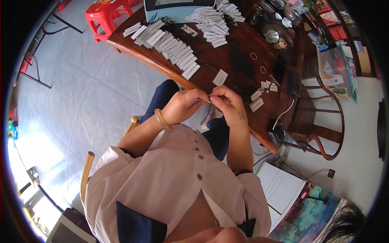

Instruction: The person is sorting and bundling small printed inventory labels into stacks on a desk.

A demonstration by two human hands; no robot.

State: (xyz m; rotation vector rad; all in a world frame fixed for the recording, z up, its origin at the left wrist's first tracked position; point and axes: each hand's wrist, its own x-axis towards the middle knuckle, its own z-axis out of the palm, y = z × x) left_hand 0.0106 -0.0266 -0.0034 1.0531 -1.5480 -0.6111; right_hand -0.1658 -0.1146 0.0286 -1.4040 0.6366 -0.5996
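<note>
My left hand (178, 106), with a tan bangle (163, 121) at the wrist, and my right hand (229, 106) meet in front of my body by the table's edge. Between their pinched fingertips is a thin pale tag (205, 101), seen nearly edge-on. A thin dark cord (208, 110) hangs below it. Just beyond the fingers a small white tag (220, 77) lies on the dark wooden table (214, 60). Farther off, a long overlapping row of white tags (168, 46) runs along the left edge, and another pile (212, 25) lies behind.
Several loose tags (257, 105) lie right of my hands. Beyond them are a black box (293, 83) with a white cable and two yellowish rings (253, 56). A light-blue box (180, 14) stands at the back, a red stool (101, 18) at the far left, a wooden chair (324, 148) at right.
</note>
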